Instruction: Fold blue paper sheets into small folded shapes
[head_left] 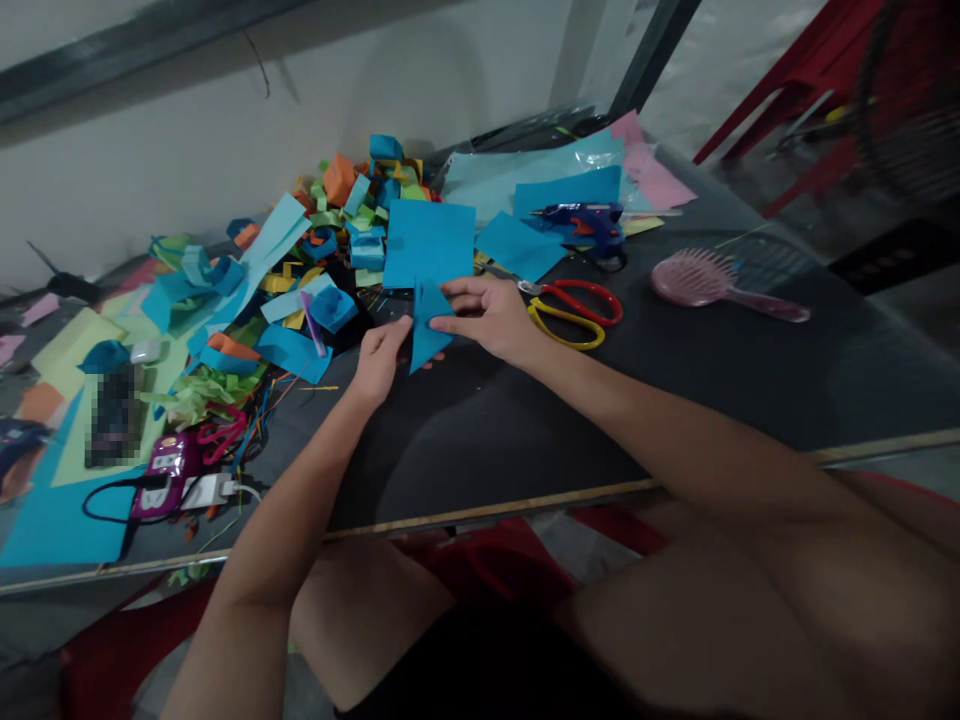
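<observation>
A folded piece of blue paper (pixel 426 325), with a pointed lower end, is held up over the dark table between both hands. My left hand (pixel 381 358) pinches its left edge. My right hand (pixel 487 318) grips its right side, thumb in front and fingers partly behind. Just beyond the hands lies a square blue sheet (pixel 430 240). Scissors (pixel 574 312) with one red and one yellow handle loop rest to the right of my right hand.
A heap of folded paper strips (pixel 341 205) lies against the wall. At the back right is a blue glue gun (pixel 589 225), with a pink hairbrush (pixel 712 280) nearer the right. A purple power strip (pixel 169 470) with cables sits front left.
</observation>
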